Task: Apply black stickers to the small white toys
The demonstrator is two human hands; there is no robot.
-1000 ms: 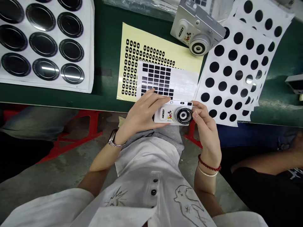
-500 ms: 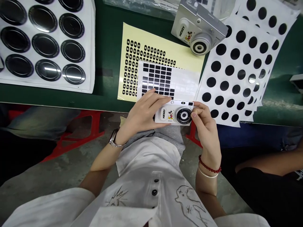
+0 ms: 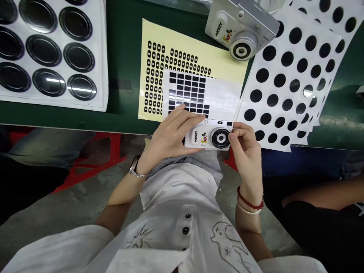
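Note:
A small white camera (image 3: pixel 199 137) with a Mickey print and a black lens ring is held at the table's front edge, its front facing up. My left hand (image 3: pixel 173 134) grips its left end, fingers along the top edge and thumb below. My right hand (image 3: pixel 245 146) pinches the right end, with the thumb at the lens ring's right side. Just beyond lies a white sheet (image 3: pixel 223 100) of black rectangle stickers, on top of a yellow sheet (image 3: pixel 156 32) of small black stickers with light centres.
A larger silver camera (image 3: pixel 227 26) rests behind the yellow sheet. Sheets with black dots (image 3: pixel 280 100) overlap at the right; big black ring stickers (image 3: pixel 48 49) lie at the left on the green table (image 3: pixel 122 68). A person's arm (image 3: pixel 327 195) shows at the right, near a red stool (image 3: pixel 115 148).
The view has shifted slightly, so the table items appear a little displaced. Both hands keep their hold on the white camera, with the right thumb barely moved.

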